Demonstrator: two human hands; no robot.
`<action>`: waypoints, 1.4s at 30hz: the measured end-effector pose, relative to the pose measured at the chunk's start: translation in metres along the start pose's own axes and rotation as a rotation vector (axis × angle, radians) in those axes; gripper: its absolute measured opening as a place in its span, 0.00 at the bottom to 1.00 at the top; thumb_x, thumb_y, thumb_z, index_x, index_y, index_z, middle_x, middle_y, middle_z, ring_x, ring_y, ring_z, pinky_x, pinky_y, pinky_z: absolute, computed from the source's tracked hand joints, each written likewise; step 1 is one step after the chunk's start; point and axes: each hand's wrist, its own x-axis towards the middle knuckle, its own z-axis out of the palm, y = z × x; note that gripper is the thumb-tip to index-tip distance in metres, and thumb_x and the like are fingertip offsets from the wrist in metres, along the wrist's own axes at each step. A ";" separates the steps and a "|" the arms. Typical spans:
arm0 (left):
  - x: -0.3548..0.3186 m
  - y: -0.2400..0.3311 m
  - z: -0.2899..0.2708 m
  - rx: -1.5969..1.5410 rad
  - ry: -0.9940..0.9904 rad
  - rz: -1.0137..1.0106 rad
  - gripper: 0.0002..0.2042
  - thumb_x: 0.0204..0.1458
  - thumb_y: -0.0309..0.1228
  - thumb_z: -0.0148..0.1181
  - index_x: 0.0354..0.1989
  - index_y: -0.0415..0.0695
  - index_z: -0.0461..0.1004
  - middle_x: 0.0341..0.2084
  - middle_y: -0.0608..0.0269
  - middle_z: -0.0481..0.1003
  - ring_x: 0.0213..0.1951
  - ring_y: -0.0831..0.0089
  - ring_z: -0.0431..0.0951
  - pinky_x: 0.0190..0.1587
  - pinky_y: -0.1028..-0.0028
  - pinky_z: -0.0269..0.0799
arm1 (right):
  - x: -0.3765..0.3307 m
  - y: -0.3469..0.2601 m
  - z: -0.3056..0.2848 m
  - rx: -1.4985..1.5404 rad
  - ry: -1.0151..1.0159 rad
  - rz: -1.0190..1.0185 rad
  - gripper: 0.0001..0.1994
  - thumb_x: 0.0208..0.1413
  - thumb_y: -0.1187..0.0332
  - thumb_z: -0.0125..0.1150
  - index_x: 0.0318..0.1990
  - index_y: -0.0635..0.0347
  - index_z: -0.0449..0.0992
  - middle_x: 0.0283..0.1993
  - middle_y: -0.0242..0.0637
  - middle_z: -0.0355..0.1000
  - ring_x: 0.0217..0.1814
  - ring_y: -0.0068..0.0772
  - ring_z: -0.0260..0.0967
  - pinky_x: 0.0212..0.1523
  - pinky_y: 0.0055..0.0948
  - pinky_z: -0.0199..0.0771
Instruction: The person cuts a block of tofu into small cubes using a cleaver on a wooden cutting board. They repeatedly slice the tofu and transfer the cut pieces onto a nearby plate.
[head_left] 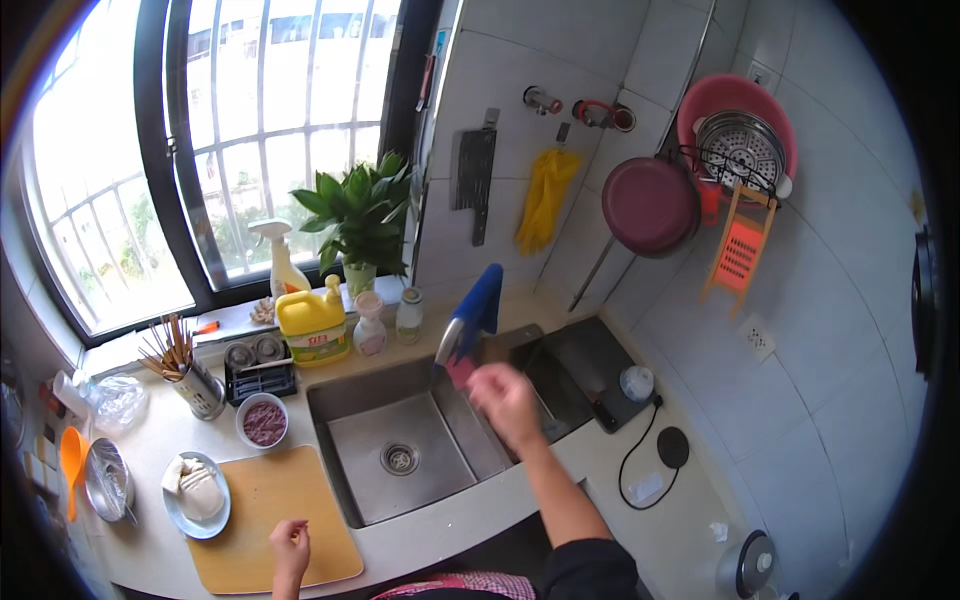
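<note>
Head view, kitchen counter with sink.

Right hand point(507, 402): stretched out over the right edge of the sink point(345, 420), just below the tap point(470, 315), whose spout is wrapped in blue. The hand is blurred; a small pink thing point(461, 372) shows at its far side, just under the tap, and appears pinched in the fingers. It is likely held there to catch water, though no stream can be made out.

Left hand point(290, 545): resting on the near part of the wooden cutting board point(270, 520), fingers loosely curled, grasping nothing visible; probably steadying the body.

Left of that hand: plate of pale food point(196, 495). Beyond the hand: small bowl of reddish bits point(263, 421). Beyond the bowl: yellow detergent jug point(312, 326), kept within reach of the sink.

Hard to make out: what the pink thing is; the right fingers; the plate's food. The lower edge cuts off both forearms and the torso.
</note>
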 end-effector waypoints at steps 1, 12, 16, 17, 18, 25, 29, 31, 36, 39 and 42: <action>0.002 -0.004 0.005 -0.008 0.029 -0.019 0.03 0.48 0.19 0.58 0.29 0.37 0.77 0.25 0.54 0.76 0.25 0.66 0.77 0.29 0.73 0.72 | 0.011 -0.001 -0.002 -0.003 -0.013 -0.017 0.04 0.55 0.71 0.61 0.33 0.62 0.76 0.27 0.29 0.73 0.30 0.21 0.72 0.33 0.21 0.71; -0.034 0.071 0.064 0.190 0.077 -0.130 0.03 0.50 0.20 0.58 0.30 0.35 0.77 0.24 0.55 0.75 0.24 0.71 0.76 0.29 0.74 0.72 | 0.119 0.131 -0.265 -1.446 -0.061 0.244 0.12 0.48 0.71 0.57 0.40 0.61 0.79 0.40 0.50 0.76 0.42 0.54 0.74 0.41 0.43 0.74; -0.038 0.073 0.073 0.219 0.050 -0.144 0.03 0.48 0.20 0.58 0.30 0.35 0.77 0.22 0.56 0.75 0.23 0.71 0.76 0.28 0.74 0.72 | 0.063 0.174 -0.332 -1.680 -0.069 0.891 0.14 0.49 0.64 0.63 0.43 0.60 0.79 0.50 0.48 0.73 0.55 0.50 0.69 0.52 0.42 0.73; -0.038 0.080 0.073 0.235 0.055 -0.152 0.03 0.48 0.20 0.58 0.29 0.35 0.77 0.21 0.56 0.75 0.23 0.71 0.76 0.28 0.74 0.72 | 0.054 0.172 -0.330 -1.664 -0.025 0.977 0.16 0.52 0.61 0.62 0.47 0.56 0.78 0.57 0.45 0.69 0.62 0.51 0.64 0.56 0.45 0.70; -0.033 0.095 0.077 0.259 0.046 -0.157 0.03 0.48 0.19 0.57 0.29 0.35 0.77 0.22 0.55 0.75 0.23 0.70 0.76 0.29 0.73 0.72 | 0.042 0.173 -0.345 -1.667 -0.045 1.027 0.18 0.50 0.61 0.64 0.48 0.56 0.78 0.57 0.44 0.69 0.62 0.50 0.63 0.56 0.45 0.70; -0.041 0.133 0.058 0.357 0.047 -0.211 0.03 0.47 0.21 0.58 0.29 0.37 0.78 0.22 0.52 0.75 0.28 0.59 0.76 0.33 0.68 0.72 | 0.002 0.223 -0.368 -1.673 -0.306 0.947 0.22 0.44 0.58 0.68 0.48 0.57 0.77 0.55 0.47 0.71 0.59 0.49 0.67 0.57 0.44 0.71; -0.017 0.132 0.065 0.295 0.062 -0.149 0.04 0.48 0.23 0.58 0.31 0.39 0.78 0.25 0.52 0.76 0.31 0.57 0.78 0.35 0.67 0.73 | 0.018 0.219 -0.405 -1.399 -0.103 0.566 0.29 0.35 0.64 0.64 0.53 0.55 0.72 0.48 0.49 0.74 0.48 0.56 0.72 0.47 0.48 0.71; -0.032 0.122 0.041 0.323 0.113 -0.226 0.05 0.49 0.24 0.58 0.32 0.39 0.78 0.26 0.52 0.76 0.30 0.60 0.78 0.34 0.68 0.73 | 0.006 0.195 -0.351 -1.503 0.147 0.508 0.26 0.36 0.62 0.65 0.43 0.71 0.70 0.42 0.59 0.73 0.49 0.61 0.70 0.48 0.48 0.71; -0.063 0.065 -0.039 0.293 0.456 -0.414 0.05 0.49 0.24 0.58 0.34 0.38 0.78 0.28 0.53 0.77 0.29 0.65 0.78 0.34 0.71 0.74 | -0.040 0.135 -0.317 -1.513 0.196 -0.173 0.25 0.51 0.58 0.65 0.47 0.70 0.70 0.35 0.54 0.74 0.33 0.49 0.73 0.37 0.44 0.73; -0.046 0.012 -0.093 0.253 0.594 -0.414 0.08 0.48 0.23 0.59 0.37 0.37 0.77 0.31 0.54 0.76 0.30 0.67 0.78 0.34 0.73 0.75 | -0.054 0.086 -0.246 -0.977 0.095 -0.259 0.14 0.55 0.68 0.60 0.45 0.67 0.68 0.30 0.45 0.71 0.24 0.37 0.68 0.29 0.34 0.71; 0.004 -0.026 -0.139 0.276 0.564 -0.388 0.16 0.47 0.25 0.62 0.46 0.38 0.73 0.39 0.53 0.73 0.38 0.66 0.77 0.40 0.72 0.74 | -0.069 0.002 -0.111 -0.432 -0.047 -0.004 0.10 0.58 0.75 0.55 0.46 0.63 0.65 0.25 0.34 0.65 0.20 0.24 0.60 0.22 0.26 0.65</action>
